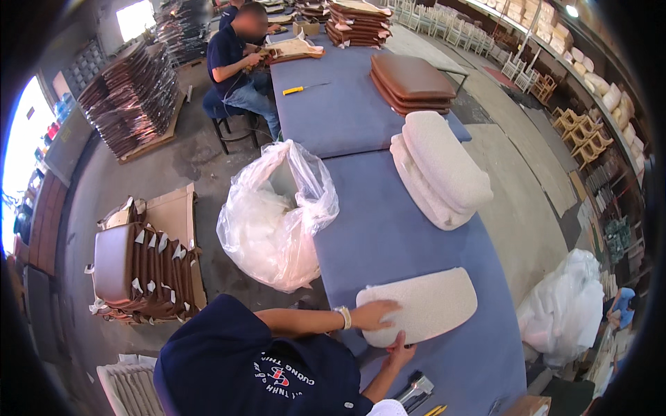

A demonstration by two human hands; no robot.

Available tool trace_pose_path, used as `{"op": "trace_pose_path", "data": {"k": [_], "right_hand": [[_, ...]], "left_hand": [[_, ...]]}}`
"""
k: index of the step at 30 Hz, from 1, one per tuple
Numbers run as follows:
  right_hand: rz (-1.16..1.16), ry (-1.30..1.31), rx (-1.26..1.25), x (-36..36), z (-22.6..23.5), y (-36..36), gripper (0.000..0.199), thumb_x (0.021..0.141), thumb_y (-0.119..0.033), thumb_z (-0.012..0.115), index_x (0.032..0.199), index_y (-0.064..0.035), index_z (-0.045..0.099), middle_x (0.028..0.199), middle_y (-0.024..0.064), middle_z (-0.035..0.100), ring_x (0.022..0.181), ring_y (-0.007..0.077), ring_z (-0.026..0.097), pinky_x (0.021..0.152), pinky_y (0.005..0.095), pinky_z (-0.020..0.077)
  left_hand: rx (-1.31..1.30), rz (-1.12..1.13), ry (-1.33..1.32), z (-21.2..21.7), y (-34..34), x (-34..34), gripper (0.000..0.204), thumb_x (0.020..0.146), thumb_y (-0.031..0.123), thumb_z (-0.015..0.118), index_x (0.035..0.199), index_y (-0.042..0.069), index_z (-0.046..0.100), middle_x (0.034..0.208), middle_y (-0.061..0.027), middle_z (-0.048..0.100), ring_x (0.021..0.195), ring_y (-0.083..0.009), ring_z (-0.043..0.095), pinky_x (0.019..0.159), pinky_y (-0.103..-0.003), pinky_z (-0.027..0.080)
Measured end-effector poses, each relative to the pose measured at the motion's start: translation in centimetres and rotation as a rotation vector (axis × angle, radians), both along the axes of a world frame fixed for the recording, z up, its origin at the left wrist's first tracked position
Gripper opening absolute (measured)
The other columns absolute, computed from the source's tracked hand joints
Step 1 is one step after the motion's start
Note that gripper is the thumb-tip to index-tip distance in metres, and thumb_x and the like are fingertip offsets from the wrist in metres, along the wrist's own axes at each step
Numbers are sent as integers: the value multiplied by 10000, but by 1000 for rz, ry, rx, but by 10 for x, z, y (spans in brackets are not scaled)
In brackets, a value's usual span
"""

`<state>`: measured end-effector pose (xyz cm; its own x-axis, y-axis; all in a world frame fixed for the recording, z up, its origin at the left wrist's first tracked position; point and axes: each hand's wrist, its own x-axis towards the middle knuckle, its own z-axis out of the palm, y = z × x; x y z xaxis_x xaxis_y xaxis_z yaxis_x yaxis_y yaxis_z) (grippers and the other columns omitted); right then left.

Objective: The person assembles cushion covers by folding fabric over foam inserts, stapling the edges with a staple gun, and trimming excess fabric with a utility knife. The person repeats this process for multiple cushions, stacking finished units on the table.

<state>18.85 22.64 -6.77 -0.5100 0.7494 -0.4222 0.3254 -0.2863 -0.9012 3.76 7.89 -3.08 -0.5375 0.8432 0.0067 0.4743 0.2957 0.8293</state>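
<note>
A cream, rough-textured seat cushion (433, 304) lies on the blue-covered worktable (388, 236) in front of me. My left hand (374, 314), with a watch on the wrist, lies flat on the cushion's near left end. My right hand (401, 349) curls around the cushion's lower edge just below it. I cannot tell whether that hand also holds anything small.
A clear plastic bag (277, 215) of white scraps hangs at the table's left side. Stacked cream cushions (444, 166) and brown cushions (409, 80) lie farther along, past a yellow-handled tool (302, 89). Another person (239, 62) sits working at the far end. Brown seat pads (139, 267) stand on the floor. A metal tool (416, 388) lies beside me.
</note>
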Motion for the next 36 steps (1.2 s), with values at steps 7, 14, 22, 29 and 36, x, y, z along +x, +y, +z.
{"op": "trace_pose_path", "data": {"k": [7, 14, 22, 29, 36], "right_hand": [[25, 28, 506, -34, 103, 33, 497, 925, -143, 703, 1364, 0, 520, 1136, 172, 618, 916, 246, 650, 804, 363, 558], [348, 182, 884, -93, 107, 59, 619, 981, -210, 561, 1564, -55, 422, 1661, 297, 195, 1517, 466, 256, 1203, 542, 284], [369, 8, 977, -198, 81, 196, 499, 936, -124, 587, 1432, -75, 588, 1678, 219, 234, 1531, 439, 235, 1238, 515, 221], [355, 171, 563, -239, 57, 302, 255, 948, -148, 579, 1064, 1, 750, 1102, 116, 676, 1040, 261, 631, 951, 381, 476], [96, 425, 511, -136, 38, 226, 415, 1031, -356, 530, 818, -10, 616, 824, 65, 588, 767, 179, 539, 727, 345, 442]], "left_hand": [[74, -152, -84, 44, 28, 18, 831, 1055, 526, 461, 1629, -6, 182, 1687, -254, 191, 1565, -368, 217, 1267, -435, 198], [89, -54, -51, 70, 48, 18, 938, 968, 287, 596, 1630, -30, 12, 1683, -302, 117, 1562, -417, 190, 1282, -421, 168], [-168, 62, -128, 89, 52, 32, 1042, 904, 211, 614, 1649, 147, -113, 1682, -314, 78, 1543, -463, 217, 1249, -494, 266], [-269, 37, -231, 99, 54, 22, 1086, 873, 177, 644, 1658, 210, -105, 1697, -290, 87, 1501, -478, 318, 1205, -481, 347], [-63, -47, -228, 82, -67, 20, 909, 959, 278, 682, 1667, 170, 124, 1629, -227, 344, 1395, -402, 492, 1141, -456, 424]]}}
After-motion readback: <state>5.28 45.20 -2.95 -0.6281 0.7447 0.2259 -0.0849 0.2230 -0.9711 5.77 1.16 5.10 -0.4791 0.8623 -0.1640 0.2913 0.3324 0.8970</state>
